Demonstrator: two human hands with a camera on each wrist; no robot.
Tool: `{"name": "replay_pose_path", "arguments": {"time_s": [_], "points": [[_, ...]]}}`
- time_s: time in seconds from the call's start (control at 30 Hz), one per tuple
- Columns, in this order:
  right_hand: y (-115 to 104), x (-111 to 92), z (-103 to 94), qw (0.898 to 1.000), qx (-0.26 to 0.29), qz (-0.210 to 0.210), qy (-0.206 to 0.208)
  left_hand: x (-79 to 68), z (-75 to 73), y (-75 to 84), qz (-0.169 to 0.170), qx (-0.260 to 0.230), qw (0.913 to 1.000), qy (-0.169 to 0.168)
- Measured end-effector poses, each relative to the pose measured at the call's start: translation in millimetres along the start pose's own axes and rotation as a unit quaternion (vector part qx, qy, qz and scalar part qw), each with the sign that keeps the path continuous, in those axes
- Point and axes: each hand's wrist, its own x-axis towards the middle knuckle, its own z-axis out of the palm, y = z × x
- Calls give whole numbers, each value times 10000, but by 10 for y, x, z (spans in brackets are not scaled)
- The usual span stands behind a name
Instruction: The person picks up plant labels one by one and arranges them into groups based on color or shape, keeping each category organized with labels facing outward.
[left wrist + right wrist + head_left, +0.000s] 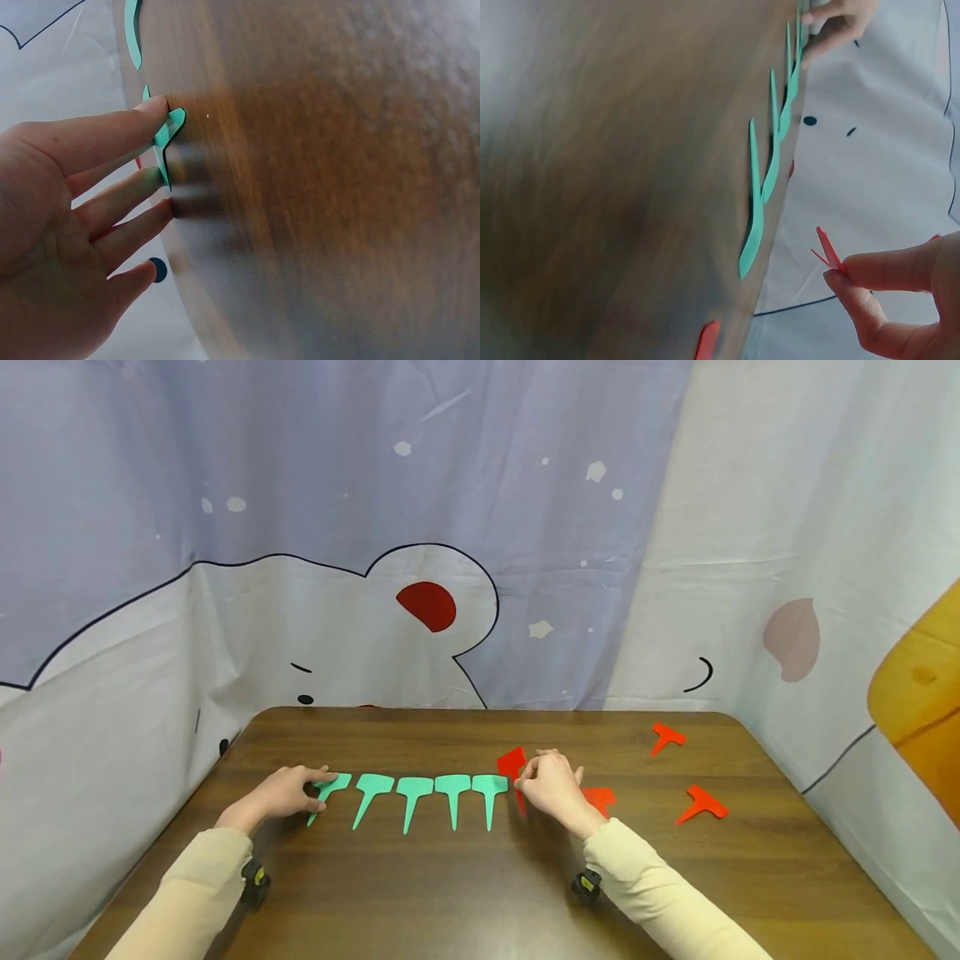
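Flat T-shaped plant labels lie in a row on the table, several of them green. My left hand (281, 793) touches the leftmost green label (336, 782), its index finger at the broad head and its thumb near the stem. In the left wrist view the fingers (124, 131) are fairly straight and spread around that label (174, 126). My right hand (551, 785) pinches a red plant label (512, 762) between thumb and index finger, just right of the last green label (490, 785). The right wrist view shows the red label (828, 249) at the fingertips, raised off the table.
Another red label (600, 798) lies partly hidden behind my right wrist. Farther right on the wooden table (420, 893) are two more red labels, one at the back (666, 737) and one nearer (702, 803). A printed curtain (337, 485) hangs behind the table.
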Motion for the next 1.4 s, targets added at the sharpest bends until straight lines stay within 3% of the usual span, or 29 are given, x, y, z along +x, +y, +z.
{"name": "replay_pose_path", "arguments": {"time_s": [0.43,1.1,1.4], "points": [[-169,-212,201,9996,9,-244,-120,-10,13,-19,-13,-27,10000,-30],[-474,-306,471,9971,253,-446,-555,9,43,24,-31,-119,9999,6],[-645,-356,619,9964,278,-603,-523,22,27,-16,41,-155,9999,16]]}}
